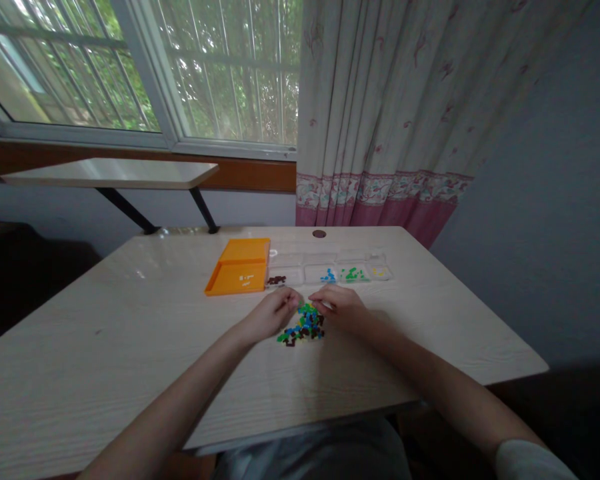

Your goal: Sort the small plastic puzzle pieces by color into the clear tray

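Behind everything hang a flowered curtain [380, 120] and, beside it, a barred window [230, 73]. Below them spreads a pale table [405, 380], with a raised shelf [110, 173] at its back left. Toward the back lie a clear tray [321, 259] with two rows of compartments and, just beside it, an open orange box [245, 249]. Nearer, the left hand [274, 312] and the right hand [344, 307] flank a loose pile of small pieces [309, 325], lying on the table in front of the tray. Both hands have fingers bent inward, held narrow; whether either pinches a piece, I cannot tell. Smallest are the brown pieces [277, 280], blue pieces [329, 276], green pieces [353, 274] and yellow pieces [379, 272] in the tray's front row, and white pieces [246, 280] in the box. Such bits probably handle best with a light fingertip pinch, taken from the pile's edge, wrists kept clear so nothing scatters
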`<action>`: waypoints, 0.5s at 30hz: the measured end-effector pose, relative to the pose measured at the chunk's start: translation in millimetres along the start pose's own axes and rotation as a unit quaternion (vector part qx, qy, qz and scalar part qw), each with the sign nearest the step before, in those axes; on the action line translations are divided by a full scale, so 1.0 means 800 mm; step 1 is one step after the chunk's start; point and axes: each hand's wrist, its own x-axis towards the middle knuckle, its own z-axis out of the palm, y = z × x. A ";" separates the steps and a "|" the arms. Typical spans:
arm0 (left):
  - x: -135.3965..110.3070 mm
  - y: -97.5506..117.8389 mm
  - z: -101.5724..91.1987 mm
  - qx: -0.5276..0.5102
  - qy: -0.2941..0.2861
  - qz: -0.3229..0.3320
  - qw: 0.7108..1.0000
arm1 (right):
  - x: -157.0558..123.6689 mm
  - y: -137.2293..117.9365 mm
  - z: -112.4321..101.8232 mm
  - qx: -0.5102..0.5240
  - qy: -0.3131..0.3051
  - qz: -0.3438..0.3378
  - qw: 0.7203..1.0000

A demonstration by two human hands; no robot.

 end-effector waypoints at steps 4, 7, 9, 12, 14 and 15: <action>0.002 0.001 0.012 -0.240 -0.054 -0.091 0.965 | 0.003 -0.009 0.001 -0.005 0.032 -0.001 0.999; 0.002 0.005 0.014 -0.319 -0.072 -0.115 0.938 | 0.003 -0.013 0.002 -0.005 0.032 0.000 0.999; 0.002 0.008 0.013 -0.334 -0.073 -0.121 0.932 | 0.003 -0.014 0.003 -0.002 0.029 -0.002 1.000; 0.002 0.011 0.012 -0.338 -0.077 -0.125 0.930 | 0.001 -0.012 0.006 0.009 0.034 -0.007 0.999; 0.002 0.011 0.012 -0.339 -0.078 -0.122 0.930 | 0.001 -0.012 0.006 0.016 0.042 -0.008 0.999; 0.003 0.011 0.012 -0.340 -0.077 -0.119 0.930 | 0.002 -0.013 0.005 0.018 0.043 -0.007 0.999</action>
